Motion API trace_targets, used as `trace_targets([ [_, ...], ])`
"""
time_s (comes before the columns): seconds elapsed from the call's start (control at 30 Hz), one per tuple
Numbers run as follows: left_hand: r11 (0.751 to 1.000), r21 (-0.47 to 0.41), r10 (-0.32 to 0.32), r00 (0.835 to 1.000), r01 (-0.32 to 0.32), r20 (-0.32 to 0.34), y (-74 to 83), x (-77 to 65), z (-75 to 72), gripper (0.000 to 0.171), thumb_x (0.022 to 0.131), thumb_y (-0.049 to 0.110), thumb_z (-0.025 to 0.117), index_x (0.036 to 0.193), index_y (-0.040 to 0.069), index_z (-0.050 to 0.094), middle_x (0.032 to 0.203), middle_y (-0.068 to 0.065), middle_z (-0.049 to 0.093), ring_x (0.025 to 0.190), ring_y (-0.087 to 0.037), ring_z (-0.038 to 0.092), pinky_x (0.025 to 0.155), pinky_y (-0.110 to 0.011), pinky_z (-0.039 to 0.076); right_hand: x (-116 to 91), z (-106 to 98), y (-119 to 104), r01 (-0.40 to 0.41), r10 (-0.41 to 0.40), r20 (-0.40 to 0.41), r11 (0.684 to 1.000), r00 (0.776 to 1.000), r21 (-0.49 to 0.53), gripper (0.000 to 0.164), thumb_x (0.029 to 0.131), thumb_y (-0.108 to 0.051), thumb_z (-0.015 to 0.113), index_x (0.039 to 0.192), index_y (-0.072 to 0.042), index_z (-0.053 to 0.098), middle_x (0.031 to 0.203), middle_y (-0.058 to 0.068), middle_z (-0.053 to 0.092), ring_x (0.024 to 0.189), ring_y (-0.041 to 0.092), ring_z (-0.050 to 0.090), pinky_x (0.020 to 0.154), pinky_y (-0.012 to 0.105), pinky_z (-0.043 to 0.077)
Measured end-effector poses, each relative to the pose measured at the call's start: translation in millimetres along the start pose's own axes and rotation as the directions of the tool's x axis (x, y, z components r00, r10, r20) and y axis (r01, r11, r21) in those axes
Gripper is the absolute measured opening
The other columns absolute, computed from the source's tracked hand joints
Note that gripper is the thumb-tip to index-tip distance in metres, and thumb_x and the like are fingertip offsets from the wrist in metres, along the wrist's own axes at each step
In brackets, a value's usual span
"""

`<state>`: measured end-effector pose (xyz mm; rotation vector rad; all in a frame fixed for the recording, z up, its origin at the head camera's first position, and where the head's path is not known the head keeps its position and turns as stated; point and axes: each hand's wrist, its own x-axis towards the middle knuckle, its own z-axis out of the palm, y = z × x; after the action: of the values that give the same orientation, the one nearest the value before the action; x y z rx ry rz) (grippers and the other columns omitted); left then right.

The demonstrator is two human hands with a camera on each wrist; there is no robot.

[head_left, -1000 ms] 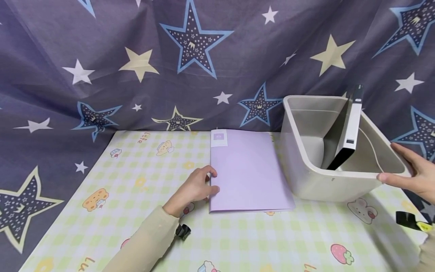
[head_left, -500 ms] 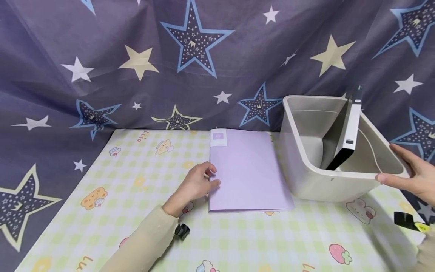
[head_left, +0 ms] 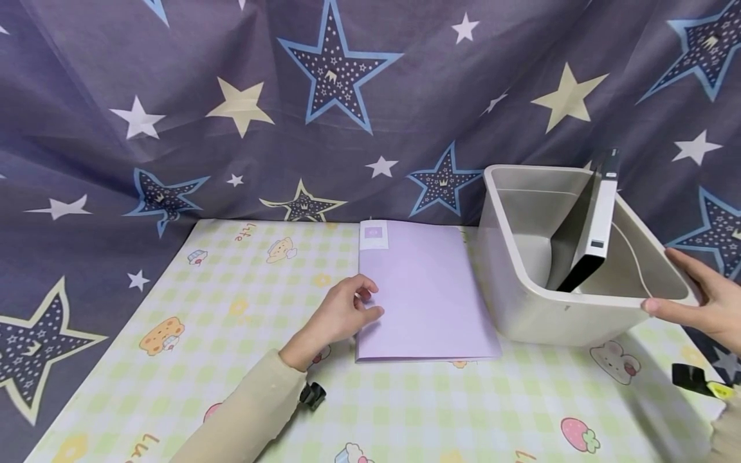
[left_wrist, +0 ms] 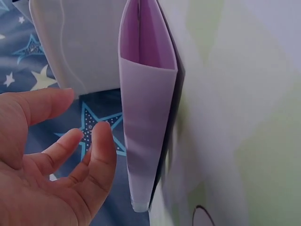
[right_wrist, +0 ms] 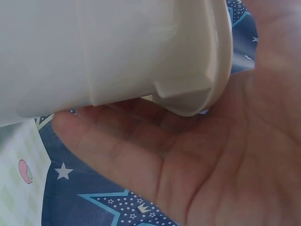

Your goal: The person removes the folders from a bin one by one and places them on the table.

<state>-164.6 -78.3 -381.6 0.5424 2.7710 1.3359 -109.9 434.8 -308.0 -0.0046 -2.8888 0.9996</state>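
A light purple folder [head_left: 425,296] with a white label lies flat on the table beside the bin. My left hand [head_left: 338,312] hovers at its left edge, fingers loosely bent. The left wrist view shows the folder's spine [left_wrist: 146,108] apart from that hand, with nothing between thumb and fingers. At the near right corner of a grey-white plastic bin [head_left: 556,318], my right hand [head_left: 709,299] holds the rim, thumb on the front and fingers along the right side. Leaning inside the bin is a black-and-white flat item like a binder [head_left: 599,218], its lower part hidden.
A green-and-white checked cloth [head_left: 255,366] with cartoon prints covers the table. Behind it hangs a dark star-patterned curtain [head_left: 191,58]. The bin stands close to the table's right edge, just right of the folder.
My left hand has shifted slightly right, so its fingertips now reach a little further over the folder's left edge. The right hand, bin and folder stay in place.
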Motion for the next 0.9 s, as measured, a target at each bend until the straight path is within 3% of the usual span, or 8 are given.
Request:
trace_targets([
  [0.37, 1.0, -0.029, 0.001, 0.999, 0.0, 0.041, 9.6, -3.1, 1.1, 0.032, 0.081, 0.018, 0.075, 0.107, 0.007, 0.061, 0.101, -0.013, 0.06, 0.075, -0.015, 0.056, 0.066, -0.031, 0.049, 1, 0, -2, -0.009, 0.009, 0.004, 0.999, 1.0, -0.032, 0.104, 0.087, -0.024, 0.071, 0.151, -0.005, -0.009, 0.144, 0.044, 0.009, 0.114, 0.058, 0.028, 0.07, 0.007, 0.034],
  [0.53, 0.999, -0.037, 0.027, 0.998, -0.025, 0.048, 14.2, -4.7, 1.9, 0.03, 0.081, 0.018, 0.075, 0.106, 0.01, 0.061, 0.101, -0.012, 0.06, 0.075, -0.015, 0.057, 0.065, -0.031, 0.049, 1, 0, 0, 0.007, -0.007, -0.001, 1.0, 1.0, -0.01, 0.103, 0.086, -0.021, 0.071, 0.151, -0.004, -0.008, 0.144, 0.044, 0.01, 0.113, 0.058, 0.028, 0.064, 0.001, 0.026],
  [0.9, 0.994, -0.014, 0.105, 0.992, -0.104, 0.075, 30.5, -4.1, 4.5, 0.028, 0.081, 0.019, 0.075, 0.104, 0.014, 0.061, 0.1, -0.012, 0.061, 0.074, -0.013, 0.057, 0.07, -0.029, 0.048, 1, -1, -1, 0.005, -0.005, 0.002, 1.0, 1.0, -0.008, 0.104, 0.086, -0.02, 0.072, 0.151, -0.003, -0.007, 0.144, 0.044, 0.011, 0.112, 0.056, 0.029, 0.062, 0.002, 0.027],
])
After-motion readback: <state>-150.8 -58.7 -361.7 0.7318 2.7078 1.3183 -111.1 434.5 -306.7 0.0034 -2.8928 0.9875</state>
